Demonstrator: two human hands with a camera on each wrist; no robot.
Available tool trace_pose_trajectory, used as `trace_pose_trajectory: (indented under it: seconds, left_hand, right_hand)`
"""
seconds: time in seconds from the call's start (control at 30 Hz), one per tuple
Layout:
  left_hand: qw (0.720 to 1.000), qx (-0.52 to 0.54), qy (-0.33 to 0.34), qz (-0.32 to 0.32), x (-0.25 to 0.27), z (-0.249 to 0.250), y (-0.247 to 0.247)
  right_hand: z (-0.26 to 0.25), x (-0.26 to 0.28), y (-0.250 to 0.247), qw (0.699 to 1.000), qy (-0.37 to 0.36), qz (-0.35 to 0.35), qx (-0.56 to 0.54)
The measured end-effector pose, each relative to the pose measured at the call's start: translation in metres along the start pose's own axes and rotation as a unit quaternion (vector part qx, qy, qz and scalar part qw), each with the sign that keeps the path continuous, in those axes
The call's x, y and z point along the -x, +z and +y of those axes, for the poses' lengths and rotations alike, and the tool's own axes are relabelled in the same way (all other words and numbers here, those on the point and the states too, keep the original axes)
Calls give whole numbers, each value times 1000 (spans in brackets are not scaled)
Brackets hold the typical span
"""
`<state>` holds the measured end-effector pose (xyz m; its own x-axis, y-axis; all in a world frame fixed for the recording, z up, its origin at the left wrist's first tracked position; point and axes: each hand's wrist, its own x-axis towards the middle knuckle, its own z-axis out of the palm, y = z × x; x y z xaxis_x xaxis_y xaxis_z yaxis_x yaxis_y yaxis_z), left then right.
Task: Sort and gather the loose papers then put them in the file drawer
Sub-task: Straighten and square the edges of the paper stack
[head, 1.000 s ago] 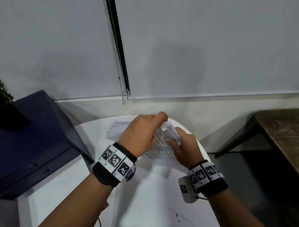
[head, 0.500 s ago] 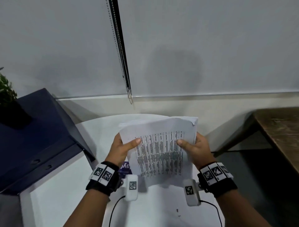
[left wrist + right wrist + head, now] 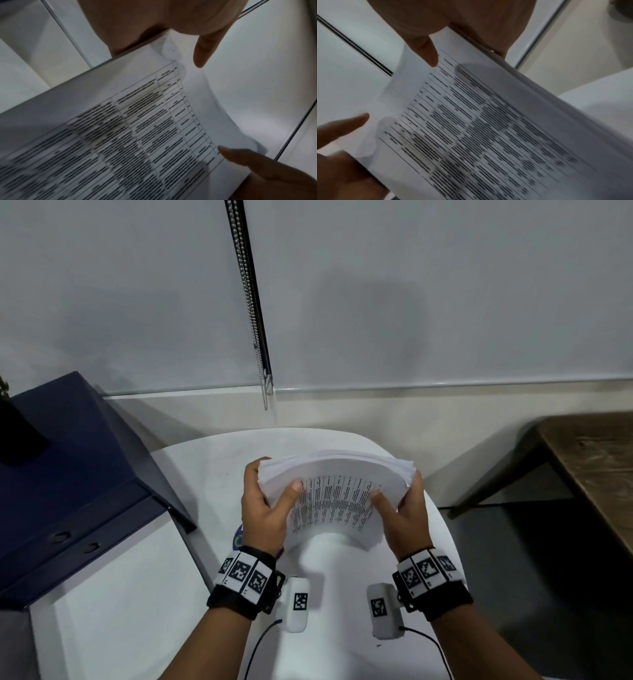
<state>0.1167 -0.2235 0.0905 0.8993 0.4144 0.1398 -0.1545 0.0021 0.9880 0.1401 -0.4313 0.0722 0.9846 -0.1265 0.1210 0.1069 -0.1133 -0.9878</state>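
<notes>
A stack of printed papers, white with a table of text on the facing sheet, stands on its lower edge on the round white table and bows toward me. My left hand grips its left edge, thumb on the front sheet. My right hand grips its right edge the same way. The left wrist view shows the papers with the right hand's thumb across from my left hand. In the right wrist view the papers run out from my right hand.
A dark blue file cabinet with drawer pulls stands at the left, a dark plant pot on it. A brown wooden table is at the right. A blind chain hangs behind. A small coloured item lies under my left wrist.
The hands went from gathering crumpled sheets on the table to holding one squared stack upright; since half a second ago the stack has tipped and bowed toward me.
</notes>
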Motion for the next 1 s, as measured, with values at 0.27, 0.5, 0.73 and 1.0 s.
trace_pose_trajectory:
  seconds: [0.27,0.5,0.73,1.0]
  left_hand:
    - [995,-26,77,61,-10,13,14]
    - [990,-58,73,104,-14,12,15]
    - [984,-78,59,150,-16,15,26]
    - [976,-94,45,190,-26,11,22]
  right_hand:
    - [-38,-8,17,990,-46,131,-26]
    - [-43,-20,17,985,-55,161,23]
    - [-37,-27,19,981,-56,183,36]
    - [-43,-33,20,979,-58,185,67]
